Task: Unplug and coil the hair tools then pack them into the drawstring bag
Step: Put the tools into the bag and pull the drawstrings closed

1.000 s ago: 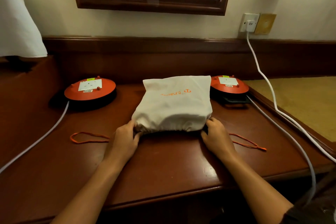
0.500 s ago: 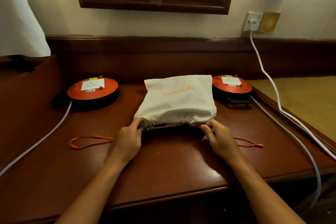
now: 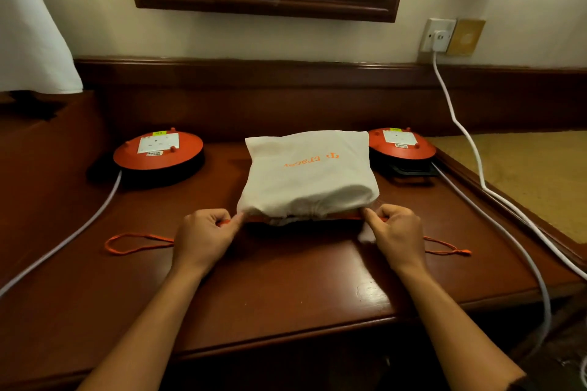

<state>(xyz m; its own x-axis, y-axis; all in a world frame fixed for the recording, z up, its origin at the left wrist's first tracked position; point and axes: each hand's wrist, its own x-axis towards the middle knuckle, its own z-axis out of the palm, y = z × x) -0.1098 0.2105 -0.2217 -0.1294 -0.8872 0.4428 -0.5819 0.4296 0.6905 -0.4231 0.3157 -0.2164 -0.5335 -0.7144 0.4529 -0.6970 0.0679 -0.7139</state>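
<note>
A bulging white drawstring bag [image 3: 306,174] with orange lettering lies in the middle of the wooden desk [image 3: 286,289], its gathered mouth toward me. Whatever is inside is hidden. My left hand [image 3: 203,236] pinches the orange drawstring at the bag's left corner. My right hand [image 3: 395,233] pinches the orange drawstring at the right corner. The left cord loop [image 3: 133,243] trails on the desk past my left hand. The right cord end [image 3: 448,247] lies beyond my right hand.
Two orange cord reels flank the bag, one at the left [image 3: 158,154] and one at the right [image 3: 401,144], each with a white cable running off the desk. A white plug [image 3: 440,36] sits in the wall socket. A framed mirror hangs above.
My hands have shifted from the bag's mouth to the orange cords at each corner and moved slightly outward. The opening is now gathered tighter, with orange cord showing along it.
</note>
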